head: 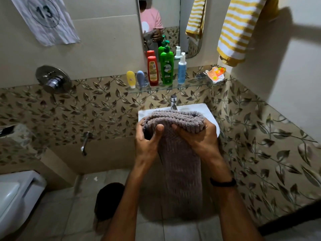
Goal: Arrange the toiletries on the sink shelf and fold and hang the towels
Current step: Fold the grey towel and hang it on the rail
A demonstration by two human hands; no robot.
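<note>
Head view — grey towel (180,153) before sink (206,108) — bottles (166,68) on shelf (191,83) behind

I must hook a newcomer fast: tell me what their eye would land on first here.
Dead centre, the person's left grip and right grip hold a grey towel, folded over, before the white sink. Above, on the glass shelf, a red bottle and a taller green bottle stand out. A yellow-striped towel hangs top right.
</note>
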